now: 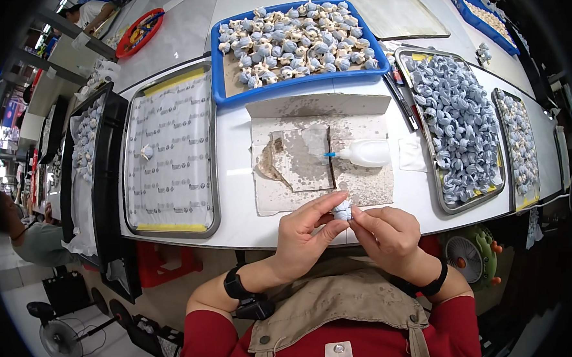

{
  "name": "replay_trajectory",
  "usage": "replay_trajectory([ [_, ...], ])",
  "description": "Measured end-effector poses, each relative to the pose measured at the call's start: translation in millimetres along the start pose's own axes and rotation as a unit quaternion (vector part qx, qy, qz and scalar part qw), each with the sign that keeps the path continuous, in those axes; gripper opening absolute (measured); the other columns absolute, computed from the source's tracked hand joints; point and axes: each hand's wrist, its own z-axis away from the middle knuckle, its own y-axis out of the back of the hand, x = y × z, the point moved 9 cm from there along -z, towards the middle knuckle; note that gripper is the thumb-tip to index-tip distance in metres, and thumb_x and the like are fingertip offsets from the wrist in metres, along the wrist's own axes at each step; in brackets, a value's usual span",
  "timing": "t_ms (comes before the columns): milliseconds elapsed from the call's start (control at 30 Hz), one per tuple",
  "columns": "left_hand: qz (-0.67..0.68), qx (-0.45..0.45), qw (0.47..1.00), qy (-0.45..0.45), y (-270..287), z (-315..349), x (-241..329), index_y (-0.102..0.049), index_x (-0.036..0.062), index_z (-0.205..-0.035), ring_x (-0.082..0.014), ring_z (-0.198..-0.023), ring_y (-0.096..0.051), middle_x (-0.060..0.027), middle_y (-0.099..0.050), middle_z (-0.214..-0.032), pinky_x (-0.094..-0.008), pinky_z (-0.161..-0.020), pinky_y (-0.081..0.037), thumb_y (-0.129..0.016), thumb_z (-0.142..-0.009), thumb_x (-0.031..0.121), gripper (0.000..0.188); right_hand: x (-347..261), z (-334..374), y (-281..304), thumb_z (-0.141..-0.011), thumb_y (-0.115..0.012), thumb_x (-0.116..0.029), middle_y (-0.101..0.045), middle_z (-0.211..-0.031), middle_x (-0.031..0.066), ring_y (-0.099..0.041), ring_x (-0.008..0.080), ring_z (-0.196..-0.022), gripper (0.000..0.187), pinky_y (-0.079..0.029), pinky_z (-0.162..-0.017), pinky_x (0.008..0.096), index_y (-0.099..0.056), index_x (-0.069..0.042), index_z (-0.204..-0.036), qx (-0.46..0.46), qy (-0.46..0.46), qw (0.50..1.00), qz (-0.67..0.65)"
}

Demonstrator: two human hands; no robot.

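Observation:
Between my two hands, just in front of the table's near edge, is a small grey-blue figurine piece [342, 211]. My left hand [303, 236] pinches it between thumb and fingers. From the other side my right hand [391, 237] grips it with its fingertips, which partly cover it. Beyond them lies a stained cardboard sheet [267, 202] with a raised back flap. A white squeeze bottle [369, 153] with a blue tip rests on its side there. To the left, a single small figurine [146, 152] sits on a paper-lined metal tray [176, 179].
A blue tray [218, 71] of grey-blue and cream figurines stands at the back. On the right, a metal tray holds many curled grey-blue pieces [460, 129], beside a narrower tray of small parts [522, 142]. Black crates [108, 169] border the left side; a person [40, 237] sits beyond.

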Motion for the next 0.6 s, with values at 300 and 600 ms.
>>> replay_trajectory([
  [300,-0.163,0.017,0.980,-0.111,1.1,-1.9,35.3,-0.061,-0.0014,-0.114,-0.0209,-0.092,-0.066,-0.0180,-0.064,-0.109,-0.0290,-0.076,-0.055,-0.068,-0.084,0.012,0.033,-8.4,-16.2,2.2,-0.072,-0.073,-0.004,-0.056,-0.061,0.0022,-0.057,0.0159,-0.050,0.015,-0.044,-0.042,0.0275,-0.065,-0.004,-0.084,-0.083,-0.021,0.996,0.004],
  [600,-0.176,0.001,0.966,-0.189,-3.4,-2.3,51.4,-0.063,-0.0022,-0.108,-0.0206,-0.088,-0.067,-0.0171,-0.066,-0.103,-0.0277,-0.077,-0.054,-0.069,-0.083,0.008,0.028,1.7,-25.0,9.2,-0.070,-0.075,-0.004,-0.062,-0.068,0.0038,-0.061,0.0177,-0.057,0.018,-0.050,-0.049,0.0276,-0.065,-0.004,-0.085,-0.079,0.005,0.992,-0.098],
])
